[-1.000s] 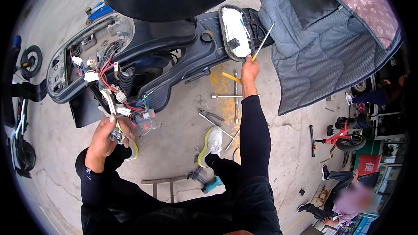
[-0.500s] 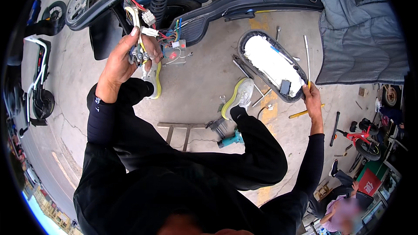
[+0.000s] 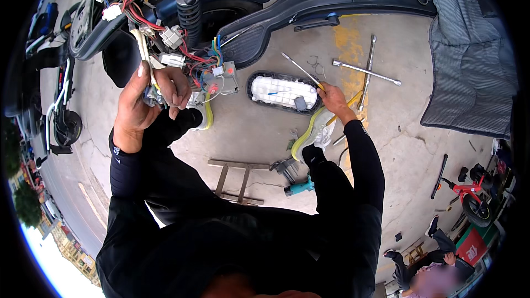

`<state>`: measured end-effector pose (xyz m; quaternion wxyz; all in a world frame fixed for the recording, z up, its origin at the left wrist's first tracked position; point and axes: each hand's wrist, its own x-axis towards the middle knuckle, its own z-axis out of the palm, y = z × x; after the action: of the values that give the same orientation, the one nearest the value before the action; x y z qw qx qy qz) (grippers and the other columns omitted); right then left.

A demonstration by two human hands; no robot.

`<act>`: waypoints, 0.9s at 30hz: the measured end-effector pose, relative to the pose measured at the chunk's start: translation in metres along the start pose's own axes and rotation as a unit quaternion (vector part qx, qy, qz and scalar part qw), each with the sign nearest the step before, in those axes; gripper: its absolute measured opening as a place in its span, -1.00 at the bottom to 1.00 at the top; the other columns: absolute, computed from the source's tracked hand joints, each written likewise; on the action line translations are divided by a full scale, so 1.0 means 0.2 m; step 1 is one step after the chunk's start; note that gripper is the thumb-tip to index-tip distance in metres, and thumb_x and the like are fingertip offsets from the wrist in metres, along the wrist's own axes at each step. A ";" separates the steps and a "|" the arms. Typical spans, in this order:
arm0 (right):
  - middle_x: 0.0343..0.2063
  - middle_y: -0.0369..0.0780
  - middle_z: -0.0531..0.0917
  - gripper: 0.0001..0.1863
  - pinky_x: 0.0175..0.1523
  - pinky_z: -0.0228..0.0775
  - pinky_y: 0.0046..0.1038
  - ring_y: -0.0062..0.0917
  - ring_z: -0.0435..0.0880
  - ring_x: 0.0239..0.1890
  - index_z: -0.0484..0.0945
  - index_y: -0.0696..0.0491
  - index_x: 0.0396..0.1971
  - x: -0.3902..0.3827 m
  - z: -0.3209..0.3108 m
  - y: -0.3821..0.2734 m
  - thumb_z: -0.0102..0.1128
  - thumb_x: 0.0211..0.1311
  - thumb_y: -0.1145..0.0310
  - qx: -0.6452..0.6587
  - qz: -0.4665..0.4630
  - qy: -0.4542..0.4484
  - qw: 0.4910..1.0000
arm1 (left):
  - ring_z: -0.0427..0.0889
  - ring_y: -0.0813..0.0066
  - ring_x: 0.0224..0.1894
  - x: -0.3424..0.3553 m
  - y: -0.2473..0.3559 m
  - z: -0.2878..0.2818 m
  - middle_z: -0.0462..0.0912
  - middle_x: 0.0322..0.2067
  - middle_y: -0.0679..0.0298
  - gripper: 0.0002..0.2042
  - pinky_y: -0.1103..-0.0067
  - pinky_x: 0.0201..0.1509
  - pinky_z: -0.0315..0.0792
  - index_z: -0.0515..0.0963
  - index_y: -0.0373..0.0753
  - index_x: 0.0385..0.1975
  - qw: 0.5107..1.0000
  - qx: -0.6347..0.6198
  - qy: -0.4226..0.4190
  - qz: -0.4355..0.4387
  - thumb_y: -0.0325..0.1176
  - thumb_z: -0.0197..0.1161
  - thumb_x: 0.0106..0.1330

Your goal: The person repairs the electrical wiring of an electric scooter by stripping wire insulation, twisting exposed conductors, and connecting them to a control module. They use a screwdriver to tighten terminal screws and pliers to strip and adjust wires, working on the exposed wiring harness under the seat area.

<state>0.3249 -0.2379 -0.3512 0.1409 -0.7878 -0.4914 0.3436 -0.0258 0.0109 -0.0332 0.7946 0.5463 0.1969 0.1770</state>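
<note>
My left hand [image 3: 152, 94] pinches a bunch of wire ends and small connectors [image 3: 153, 97], held up beside the scooter's wiring harness. My right hand [image 3: 335, 101] grips a screwdriver [image 3: 302, 70] with a long thin metal shaft pointing away to the left; most of its yellow handle is inside my fingers. Just left of that hand, a black oval part with a white ribbed inside [image 3: 284, 91] lies on the ground, with a small dark block [image 3: 300, 103] in it. A grey box with wires [image 3: 223, 79] hangs or rests beyond my left hand.
A dark scooter [image 3: 309, 8] with exposed red wiring [image 3: 132, 3] spans the far side. A cross-shaped wheel wrench [image 3: 369, 73] lies on the floor at right. Near my feet are a small wooden frame [image 3: 245, 174] and a teal power tool [image 3: 300, 186]. A person [image 3: 436, 278] sits lower right.
The oval part has shifted left, uncovering the wheel wrench. My right hand has come off its rim and moved inward with the screwdriver. My left hand keeps the wires; the view has shifted.
</note>
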 end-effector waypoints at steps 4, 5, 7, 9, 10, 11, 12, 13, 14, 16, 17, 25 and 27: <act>-0.33 0.06 0.68 -0.65 -0.08 0.47 -0.04 0.02 0.64 -0.18 0.55 0.06 0.03 0.11 0.14 -0.01 0.08 0.36 0.20 -0.035 0.011 0.015 0.999 | 0.48 0.25 -0.55 0.00 0.00 -0.01 0.48 -0.68 0.05 -0.27 0.48 -0.35 0.37 0.51 -0.36 -0.68 1.000 0.010 -0.012 0.001 0.10 -0.35 0.55; -0.32 0.04 0.68 -0.66 -0.09 0.48 -0.04 0.00 0.65 -0.18 0.54 0.04 0.03 0.13 0.18 0.01 0.07 0.37 0.19 -0.048 0.015 0.019 0.999 | 0.49 0.24 -0.55 0.00 0.01 -0.01 0.48 -0.67 0.05 -0.27 0.47 -0.35 0.38 0.51 -0.36 -0.67 1.000 0.008 -0.013 0.001 0.10 -0.34 0.55; -0.32 0.02 0.69 -0.66 -0.10 0.49 -0.03 -0.02 0.66 -0.19 0.53 0.01 0.04 0.13 0.20 0.01 0.05 0.38 0.17 -0.069 0.021 0.028 0.997 | 0.50 0.23 -0.54 -0.01 0.01 -0.01 0.48 -0.67 0.05 -0.28 0.47 -0.35 0.38 0.52 -0.36 -0.66 1.000 0.002 -0.010 -0.002 0.09 -0.34 0.55; -0.32 0.01 0.69 -0.66 -0.12 0.49 -0.04 -0.03 0.67 -0.21 0.51 -0.03 0.07 0.09 0.21 -0.02 0.04 0.40 0.16 -0.082 0.024 0.040 0.996 | 0.51 0.23 -0.53 -0.01 0.01 -0.01 0.49 -0.65 0.04 -0.28 0.47 -0.35 0.39 0.53 -0.36 -0.65 1.000 -0.005 -0.002 -0.010 0.10 -0.33 0.55; -0.34 0.00 0.69 -0.66 -0.13 0.49 -0.04 -0.03 0.67 -0.23 0.50 -0.04 0.08 0.07 0.20 -0.02 0.03 0.40 0.16 -0.074 0.014 0.057 0.996 | 0.54 0.20 -0.49 -0.01 0.00 -0.03 0.51 -0.60 0.02 -0.29 0.49 -0.40 0.44 0.54 -0.37 -0.63 1.000 -0.011 -0.012 0.004 0.09 -0.30 0.55; -0.35 -0.01 0.69 -0.65 -0.14 0.49 -0.04 -0.03 0.67 -0.24 0.49 -0.05 0.09 0.03 0.20 -0.01 0.03 0.41 0.15 -0.066 0.003 0.074 0.995 | 0.55 0.20 -0.48 -0.01 0.00 -0.02 0.52 -0.58 0.01 -0.30 0.51 -0.45 0.46 0.55 -0.38 -0.61 1.000 -0.017 -0.003 0.002 0.09 -0.29 0.54; -0.36 -0.01 0.70 -0.65 -0.15 0.49 -0.04 -0.04 0.67 -0.25 0.48 -0.05 0.10 0.00 0.19 -0.01 0.03 0.41 0.15 -0.057 -0.007 0.092 0.994 | 0.56 0.19 -0.47 -0.01 0.00 -0.01 0.53 -0.55 0.01 -0.31 0.53 -0.49 0.47 0.55 -0.38 -0.60 1.000 -0.023 0.006 0.000 0.09 -0.28 0.54; -0.36 -0.02 0.70 -0.66 -0.16 0.49 -0.04 -0.04 0.67 -0.25 0.48 -0.06 0.09 -0.04 0.17 -0.01 0.03 0.41 0.15 -0.073 -0.007 0.087 0.993 | 0.58 0.18 -0.44 -0.02 -0.01 -0.03 0.54 -0.53 0.00 -0.33 0.57 -0.54 0.48 0.56 -0.38 -0.56 1.000 -0.025 -0.005 0.006 0.08 -0.26 0.54; -0.37 -0.03 0.69 -0.67 -0.16 0.49 -0.05 -0.04 0.67 -0.25 0.48 -0.06 0.07 -0.08 0.15 -0.01 0.03 0.41 0.15 -0.089 -0.006 0.083 0.993 | 0.59 0.22 -0.43 -0.02 -0.01 -0.03 0.56 -0.51 0.00 -0.33 0.60 -0.53 0.47 0.57 -0.37 -0.55 1.000 -0.030 -0.003 -0.001 0.08 -0.26 0.55; -0.37 -0.02 0.69 -0.69 -0.17 0.48 -0.05 -0.04 0.66 -0.26 0.49 -0.05 0.05 -0.17 0.10 -0.03 0.03 0.41 0.17 -0.110 -0.006 0.052 0.992 | 0.60 0.28 -0.43 -0.01 -0.01 -0.03 0.57 -0.48 -0.01 -0.35 0.61 -0.52 0.48 0.59 -0.37 -0.52 1.000 -0.023 -0.005 0.004 0.06 -0.25 0.55; -0.38 -0.01 0.69 -0.71 -0.17 0.48 -0.04 -0.03 0.66 -0.25 0.49 -0.05 0.03 -0.22 0.06 -0.05 0.04 0.41 0.19 -0.116 -0.006 0.027 0.993 | 0.60 0.32 -0.45 -0.03 -0.01 -0.03 0.58 -0.46 -0.01 -0.36 0.61 -0.50 0.48 0.59 -0.37 -0.50 0.999 -0.035 0.004 -0.009 0.06 -0.25 0.55; -0.36 0.00 0.70 -0.74 -0.18 0.51 -0.06 -0.05 0.68 -0.26 0.51 0.06 -0.14 -0.46 0.14 -0.14 0.01 0.40 0.18 -0.192 0.014 -0.034 0.981 | 0.60 0.46 -0.46 0.00 0.00 -0.01 0.61 -0.47 0.16 -0.37 0.66 -0.47 0.49 0.61 -0.34 -0.48 1.000 0.005 0.004 -0.008 0.09 -0.18 0.54; -0.33 -0.01 0.71 -0.70 -0.15 0.54 -0.09 -0.06 0.70 -0.23 0.52 0.08 -0.11 -0.46 0.17 -0.23 -0.06 0.42 0.20 -0.231 0.040 -0.065 0.970 | 0.60 0.49 -0.47 0.00 0.00 -0.02 0.61 -0.48 0.19 -0.38 0.66 -0.47 0.48 0.62 -0.33 -0.48 1.000 0.006 0.006 -0.017 0.10 -0.17 0.53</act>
<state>0.2450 -0.2995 -0.3136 -0.0910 -0.7941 -0.5334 0.2768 -0.0283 0.0140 -0.0335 0.7931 0.5463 0.2120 0.1661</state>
